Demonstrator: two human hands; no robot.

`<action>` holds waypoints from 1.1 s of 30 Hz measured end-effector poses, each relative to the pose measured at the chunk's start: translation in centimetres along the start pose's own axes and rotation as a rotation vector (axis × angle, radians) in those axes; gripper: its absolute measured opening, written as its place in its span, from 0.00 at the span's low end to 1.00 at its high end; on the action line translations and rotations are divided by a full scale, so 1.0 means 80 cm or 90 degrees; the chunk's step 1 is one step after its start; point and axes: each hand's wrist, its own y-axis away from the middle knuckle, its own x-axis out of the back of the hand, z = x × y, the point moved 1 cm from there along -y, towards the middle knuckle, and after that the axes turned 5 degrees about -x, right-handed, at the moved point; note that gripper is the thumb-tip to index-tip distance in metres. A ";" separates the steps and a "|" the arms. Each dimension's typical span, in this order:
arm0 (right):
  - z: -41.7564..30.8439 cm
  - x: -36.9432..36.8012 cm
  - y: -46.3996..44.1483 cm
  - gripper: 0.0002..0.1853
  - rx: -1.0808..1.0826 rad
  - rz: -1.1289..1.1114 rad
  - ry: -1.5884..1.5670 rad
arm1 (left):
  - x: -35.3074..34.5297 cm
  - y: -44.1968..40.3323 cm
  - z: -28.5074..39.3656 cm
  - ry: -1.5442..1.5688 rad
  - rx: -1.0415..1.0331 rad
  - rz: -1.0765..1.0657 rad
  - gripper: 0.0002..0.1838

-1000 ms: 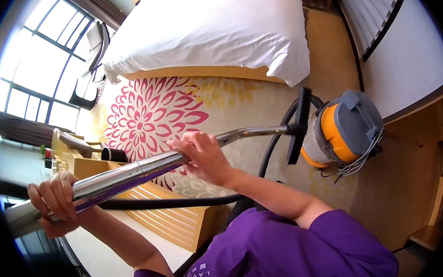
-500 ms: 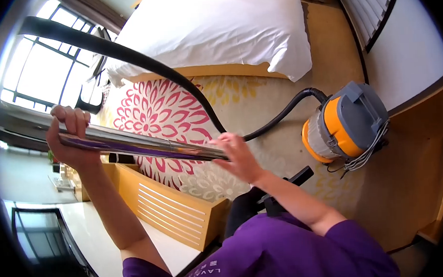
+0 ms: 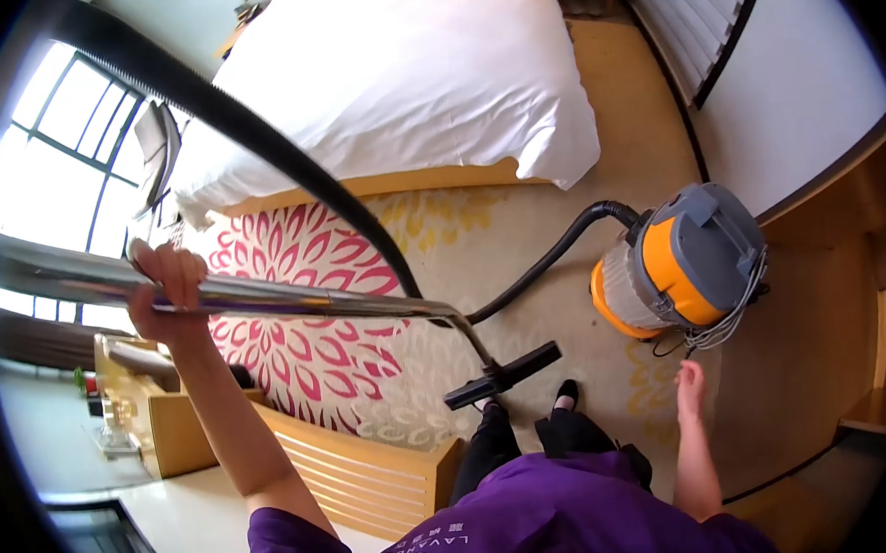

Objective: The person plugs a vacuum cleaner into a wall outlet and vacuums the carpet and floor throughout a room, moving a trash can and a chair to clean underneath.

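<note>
My left hand (image 3: 171, 289) is wrapped round the shiny metal vacuum wand (image 3: 309, 302), which is raised and slants across the view. At its bent lower end, the black floor head (image 3: 505, 373) is near my feet. My right hand (image 3: 690, 389) is off the wand, low on the right, seen edge-on with its fingers loosely bent and nothing visible in it. Just beyond that hand is the orange and grey vacuum cleaner (image 3: 685, 264), with a grey cord (image 3: 731, 323) bundled on its side. A black hose (image 3: 552, 261) runs from the cleaner and loops up to the upper left.
A bed with a white cover (image 3: 403, 78) stands ahead. Below it lies patterned carpet (image 3: 303, 369) with red and yellow flowers. A slatted wooden bench (image 3: 358, 471) is at the lower left, beside a white surface. Chairs stand near the window (image 3: 80, 145); wooden furniture (image 3: 825, 297) is at the right.
My right hand has let go of the wand and moved down to the right. The floor head has swung to the front of my feet. My left hand still grips the wand, slightly lower.
</note>
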 end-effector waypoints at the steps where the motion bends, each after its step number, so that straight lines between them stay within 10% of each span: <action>1: 0.026 -0.019 0.016 0.07 -0.033 0.010 -0.039 | 0.013 0.003 -0.005 0.009 0.009 -0.036 0.12; 5: 0.018 -0.088 0.114 0.06 0.019 -0.100 0.115 | 0.066 0.013 -0.013 -0.037 0.026 -0.129 0.13; 10: 0.022 -0.133 0.168 0.07 0.028 -0.195 0.194 | 0.170 -0.011 0.005 -0.310 -0.061 0.332 0.17; 14: -0.006 -0.145 0.190 0.06 -0.014 -0.148 0.188 | 0.338 0.026 -0.124 -0.426 0.175 0.534 0.09; 22: 0.006 -0.084 0.188 0.07 -0.027 0.014 0.167 | 0.468 -0.045 -0.351 -0.807 0.302 0.613 0.33; 24: 0.052 -0.069 0.180 0.06 -0.006 0.103 0.179 | 0.439 -0.053 -0.397 -1.111 0.293 0.594 0.39; 29: 0.016 -0.005 0.080 0.17 0.004 0.323 -0.009 | 0.145 -0.055 -0.521 -0.518 0.175 0.117 0.19; 33: -0.048 0.064 -0.079 0.25 0.046 0.436 0.061 | -0.228 -0.072 -0.504 -0.495 0.259 -0.240 0.13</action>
